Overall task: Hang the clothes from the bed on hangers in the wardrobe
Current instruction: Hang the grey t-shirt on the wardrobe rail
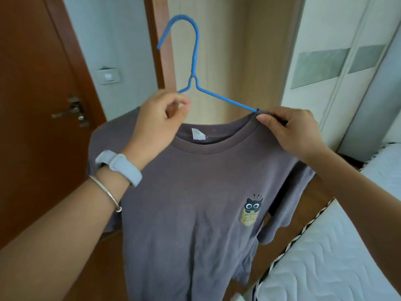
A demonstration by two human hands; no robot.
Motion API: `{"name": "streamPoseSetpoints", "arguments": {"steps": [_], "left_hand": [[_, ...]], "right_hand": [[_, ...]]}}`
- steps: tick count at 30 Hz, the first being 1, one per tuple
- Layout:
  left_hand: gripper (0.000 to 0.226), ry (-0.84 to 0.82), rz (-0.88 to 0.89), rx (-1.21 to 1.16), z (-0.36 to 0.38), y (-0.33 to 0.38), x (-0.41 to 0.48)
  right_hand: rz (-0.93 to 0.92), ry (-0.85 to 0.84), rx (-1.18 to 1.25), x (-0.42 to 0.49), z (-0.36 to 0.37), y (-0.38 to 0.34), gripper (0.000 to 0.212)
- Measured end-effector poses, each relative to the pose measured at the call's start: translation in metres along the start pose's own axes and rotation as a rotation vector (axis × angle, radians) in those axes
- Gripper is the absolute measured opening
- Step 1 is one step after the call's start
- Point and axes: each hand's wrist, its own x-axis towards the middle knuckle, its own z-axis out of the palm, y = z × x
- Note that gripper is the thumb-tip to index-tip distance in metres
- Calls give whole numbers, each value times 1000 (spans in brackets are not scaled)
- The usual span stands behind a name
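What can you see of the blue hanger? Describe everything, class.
The blue hanger is thin, seemingly coated wire: a hook opening leftward, a twisted neck, two sloping arms. Held upright, one arm vanishes behind the left hand, which seems to grip it; the other enters the T-shirt collar, pinched by the right hand.

Hanger (193, 77), above left grip (158, 122): bright blue. T-shirt (191, 192), below it: mauve-grey; print (251, 210) black cat, yellow pocket. Bed (338, 257), beneath right grip (293, 131): white, wavy quilting.

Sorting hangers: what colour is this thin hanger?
The thin wire hanger is blue, clearest in head view.
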Motion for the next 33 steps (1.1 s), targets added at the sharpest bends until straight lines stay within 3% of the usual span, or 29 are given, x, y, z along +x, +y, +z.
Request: {"name": "streamPoseSetpoints", "arguments": {"steps": [3, 6, 15, 19, 23, 27, 33], "left_hand": [[13, -178, -220, -364, 43, -17, 35], [16, -178, -299, -663, 79, -19, 70], [14, -228, -452, -915, 173, -23, 162], [10, -396, -474, -1189, 206, -17, 187], [16, -556, -455, -1218, 230, -10, 226], [27, -378, -495, -1259, 243, -23, 285], [27, -121, -594, -1262, 245, -75, 366]], "right_hand": [[43, 25, -50, 23, 11, 25, 32], [69, 17, -107, 44, 12, 48, 28], [289, 53, -314, 106, 5, 95, 31], [369, 134, -310, 134, -9, 108, 23], [367, 206, -389, 174, 2, 97, 23], [327, 168, -478, 224, 41, 84, 23], [173, -322, -164, 296, 75, 75, 22]]}}
